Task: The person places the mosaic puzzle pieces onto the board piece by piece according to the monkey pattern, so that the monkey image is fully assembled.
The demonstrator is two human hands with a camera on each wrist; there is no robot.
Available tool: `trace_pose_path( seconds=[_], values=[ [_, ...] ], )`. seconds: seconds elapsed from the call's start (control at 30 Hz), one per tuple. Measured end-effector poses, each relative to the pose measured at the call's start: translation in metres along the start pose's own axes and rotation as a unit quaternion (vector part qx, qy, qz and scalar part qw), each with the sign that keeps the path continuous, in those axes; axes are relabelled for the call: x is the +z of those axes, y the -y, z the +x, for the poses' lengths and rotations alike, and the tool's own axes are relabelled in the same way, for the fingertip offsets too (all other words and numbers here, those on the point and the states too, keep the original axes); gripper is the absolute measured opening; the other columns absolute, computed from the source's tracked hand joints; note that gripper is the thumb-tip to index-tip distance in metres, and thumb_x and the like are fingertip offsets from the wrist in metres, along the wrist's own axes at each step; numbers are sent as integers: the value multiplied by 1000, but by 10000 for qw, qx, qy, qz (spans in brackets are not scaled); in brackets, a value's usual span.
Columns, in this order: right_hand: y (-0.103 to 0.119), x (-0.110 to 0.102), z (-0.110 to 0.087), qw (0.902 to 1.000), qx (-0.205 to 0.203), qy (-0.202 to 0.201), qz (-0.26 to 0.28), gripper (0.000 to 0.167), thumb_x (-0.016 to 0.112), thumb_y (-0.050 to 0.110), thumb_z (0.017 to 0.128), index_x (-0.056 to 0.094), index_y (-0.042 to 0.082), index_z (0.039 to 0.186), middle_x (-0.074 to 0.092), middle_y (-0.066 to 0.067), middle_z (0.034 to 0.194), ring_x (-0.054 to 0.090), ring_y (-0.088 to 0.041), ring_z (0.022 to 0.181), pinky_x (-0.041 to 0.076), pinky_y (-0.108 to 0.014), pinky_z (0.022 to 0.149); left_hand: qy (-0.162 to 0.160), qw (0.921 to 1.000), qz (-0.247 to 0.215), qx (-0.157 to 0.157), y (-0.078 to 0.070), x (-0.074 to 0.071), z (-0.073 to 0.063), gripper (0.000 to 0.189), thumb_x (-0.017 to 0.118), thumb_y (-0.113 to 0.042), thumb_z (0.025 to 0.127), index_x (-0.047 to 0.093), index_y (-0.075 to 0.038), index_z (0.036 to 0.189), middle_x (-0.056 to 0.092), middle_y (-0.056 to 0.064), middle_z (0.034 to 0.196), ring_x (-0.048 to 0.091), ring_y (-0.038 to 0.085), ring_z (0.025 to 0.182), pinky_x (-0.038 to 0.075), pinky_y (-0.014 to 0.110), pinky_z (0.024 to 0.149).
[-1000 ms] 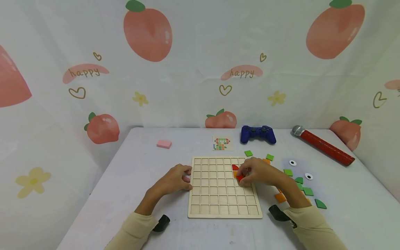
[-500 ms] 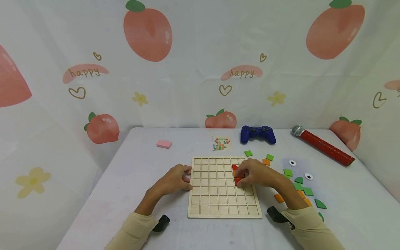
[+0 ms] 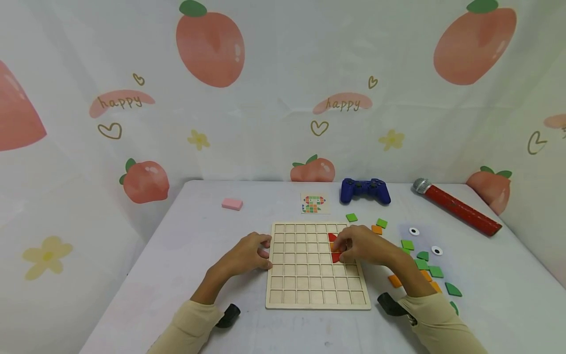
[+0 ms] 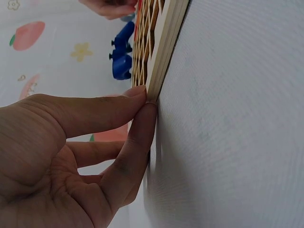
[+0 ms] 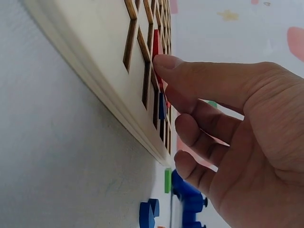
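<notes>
1. While the pale wooden grid board (image 3: pixel 316 265) lies flat on the white table (image 3: pixel 177 246), its left edge is braced by the left hand (image 3: pixel 247 255), fingertips (image 4: pixel 142 102) pressed straight against it, nothing gripped.
2. A red square tile (image 3: pixel 336 256) is pinched by the right hand (image 3: pixel 364 248) over a cell near the board's right side.

Pale wooden grid board (image 3: pixel 316 290): matt, smooth, unvarnished plywood (layered edge in the left wrist view). Red square tile (image 3: pixel 336 257): matt painted wood. Grey-white counter (image 3: pixel 283 329): finely textured matt cloth. Blue game controller (image 3: pixel 365 190): glossy plastic. Peach-print backdrop (image 3: pixel 274 98): thin cloth.
</notes>
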State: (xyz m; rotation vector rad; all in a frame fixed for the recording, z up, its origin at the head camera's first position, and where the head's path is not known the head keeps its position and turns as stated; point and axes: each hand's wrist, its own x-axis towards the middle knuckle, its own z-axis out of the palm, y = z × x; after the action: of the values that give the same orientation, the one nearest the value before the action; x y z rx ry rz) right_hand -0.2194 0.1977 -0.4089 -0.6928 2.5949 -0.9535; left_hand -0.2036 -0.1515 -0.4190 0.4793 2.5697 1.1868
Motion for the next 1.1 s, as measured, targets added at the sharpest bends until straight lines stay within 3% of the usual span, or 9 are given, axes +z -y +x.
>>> trace_pose_path(
  seconds=[0.7, 1.1],
  values=[
    [2, 1, 1, 9997, 144, 142, 152, 16, 81, 5, 87, 76, 11, 101, 65, 1, 86, 57, -17, 82, 49, -28, 72, -88, 9998, 95, -139, -2, 3, 2, 72, 88, 1, 81, 55, 12, 144, 61, 10, 118, 65, 15, 98, 54, 24, 71],
    [-5, 5, -8, 9997, 25, -190, 122, 16, 83, 14, 91, 78, 15, 106, 67, 5, 91, 58, -17, 87, 48, -26, 74, -95, 9999, 55, -130, -2, 4, 2, 72, 88, 2, 80, 56, 12, 144, 61, 11, 118, 65, 16, 98, 55, 24, 70]
  ],
)
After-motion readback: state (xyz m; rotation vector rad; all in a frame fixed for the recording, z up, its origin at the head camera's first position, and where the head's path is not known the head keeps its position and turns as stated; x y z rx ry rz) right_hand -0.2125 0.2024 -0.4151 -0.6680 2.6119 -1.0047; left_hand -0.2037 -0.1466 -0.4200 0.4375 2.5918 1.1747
